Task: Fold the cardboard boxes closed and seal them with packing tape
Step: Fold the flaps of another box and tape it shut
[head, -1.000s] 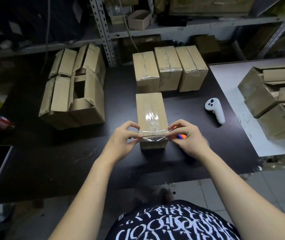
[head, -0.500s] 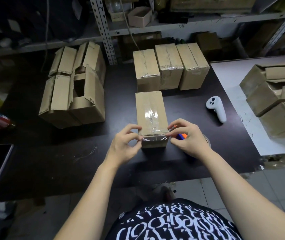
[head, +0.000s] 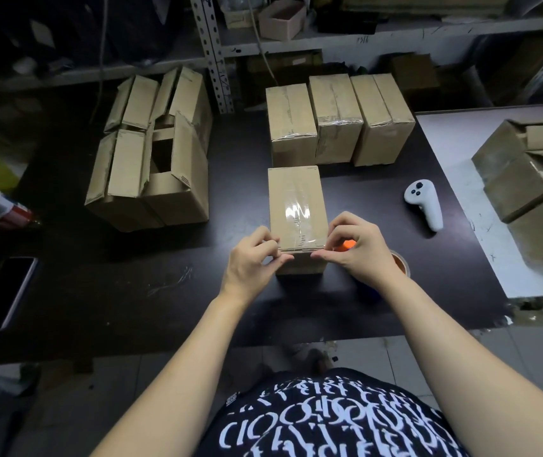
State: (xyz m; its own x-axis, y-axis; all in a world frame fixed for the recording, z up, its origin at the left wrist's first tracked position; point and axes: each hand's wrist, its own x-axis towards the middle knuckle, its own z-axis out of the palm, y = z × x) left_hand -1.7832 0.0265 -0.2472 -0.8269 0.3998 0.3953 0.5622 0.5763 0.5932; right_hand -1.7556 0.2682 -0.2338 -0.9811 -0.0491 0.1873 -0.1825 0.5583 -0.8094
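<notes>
A small closed cardboard box (head: 293, 189) stands in the middle of the black table (head: 125, 291), with a strip of clear tape (head: 296, 212) running along its top seam. My left hand (head: 253, 262) and my right hand (head: 359, 249) sit at the box's near top corners. On each hand the thumb and curled forefinger pinch the tape end down over the near edge. A tape roll (head: 400, 263) lies just behind my right hand, mostly hidden, with something orange (head: 344, 247) showing beside it.
Three taped boxes (head: 336, 117) stand in a row behind. Open-flapped boxes (head: 151, 166) sit at the left, and more boxes (head: 527, 179) rest on the white table at the right. A white controller (head: 425, 202) lies right of the box, and a phone (head: 3, 291) at the far left.
The tape end that both hands held stretched across the box's near edge has been folded down over that edge. Both hands stayed at the near corners.
</notes>
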